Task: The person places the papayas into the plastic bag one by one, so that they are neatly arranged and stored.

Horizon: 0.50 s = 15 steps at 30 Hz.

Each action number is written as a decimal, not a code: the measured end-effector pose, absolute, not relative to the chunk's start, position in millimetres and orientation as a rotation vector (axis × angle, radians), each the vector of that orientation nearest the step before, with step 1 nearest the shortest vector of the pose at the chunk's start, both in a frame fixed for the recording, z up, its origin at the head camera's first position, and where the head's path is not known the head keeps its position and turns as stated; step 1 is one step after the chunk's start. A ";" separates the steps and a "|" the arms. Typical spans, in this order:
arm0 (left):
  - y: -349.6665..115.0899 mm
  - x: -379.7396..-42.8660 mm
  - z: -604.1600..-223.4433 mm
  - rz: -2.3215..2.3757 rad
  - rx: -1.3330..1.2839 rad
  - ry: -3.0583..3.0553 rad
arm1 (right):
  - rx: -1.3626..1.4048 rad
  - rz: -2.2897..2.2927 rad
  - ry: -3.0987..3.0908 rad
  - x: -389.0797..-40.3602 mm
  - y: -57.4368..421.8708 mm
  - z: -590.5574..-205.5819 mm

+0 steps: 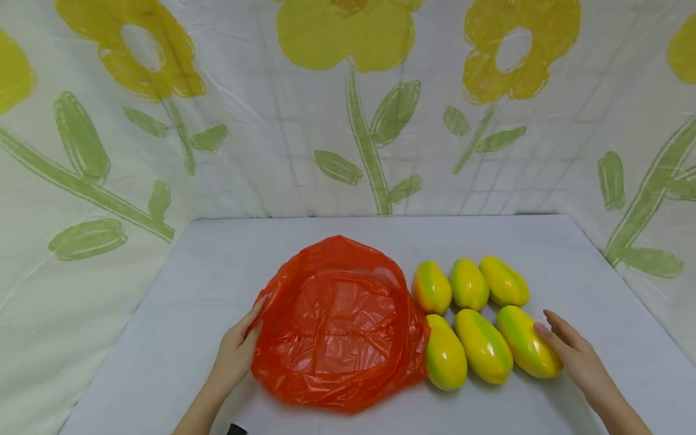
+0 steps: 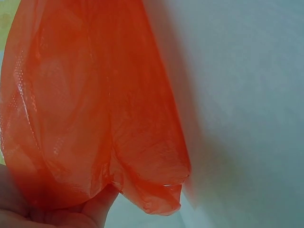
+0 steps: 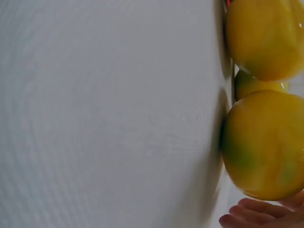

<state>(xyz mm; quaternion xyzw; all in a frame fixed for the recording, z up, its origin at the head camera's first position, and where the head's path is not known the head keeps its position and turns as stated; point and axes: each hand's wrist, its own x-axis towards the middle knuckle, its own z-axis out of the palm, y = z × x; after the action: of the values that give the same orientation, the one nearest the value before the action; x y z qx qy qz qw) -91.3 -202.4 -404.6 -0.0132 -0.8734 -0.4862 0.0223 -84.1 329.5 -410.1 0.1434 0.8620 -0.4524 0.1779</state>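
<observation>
A red plastic bag (image 1: 342,386) stands with its mouth spread wide on the table. My left hand (image 1: 239,350) grips the bag's left rim, fingers on its outer side; the left wrist view shows the hand (image 2: 71,216) at the thin red film (image 2: 95,95). To the right of the bag lie several glossy yellow-green mangoes in two rows. At the right end of the front row is a mango (image 1: 527,341), with my right hand (image 1: 579,356) beside it, thumb at its skin and fingers extended. The right wrist view shows the fingers (image 3: 259,213) close by that mango (image 3: 266,147).
The back row holds a left mango (image 1: 433,287), a middle mango (image 1: 469,284) and a right mango (image 1: 504,281). Another front mango (image 1: 446,353) meets the bag's right side. A white cloth with painted flowers (image 1: 244,175) hangs behind the table (image 1: 217,266).
</observation>
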 end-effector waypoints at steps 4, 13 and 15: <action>-202.2 -91.0 -405.3 -1.491 -0.050 -2.694 | 0.401 -1.297 2.362 -87.0 324.9 -409.2; -201.7 -91.3 -405.7 -1.466 -0.071 -2.691 | 0.447 -1.193 2.337 -91.1 319.7 -415.2; -201.5 -91.6 -406.1 -1.463 -0.075 -2.690 | 0.439 -1.195 2.337 -91.6 320.7 -417.2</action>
<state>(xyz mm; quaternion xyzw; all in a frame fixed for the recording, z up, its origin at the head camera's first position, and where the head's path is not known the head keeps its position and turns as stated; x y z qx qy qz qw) -91.6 -201.5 -406.1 -0.0245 -0.8776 -0.4771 0.0393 -91.6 320.7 -417.2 0.1602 0.8530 -0.4362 0.2376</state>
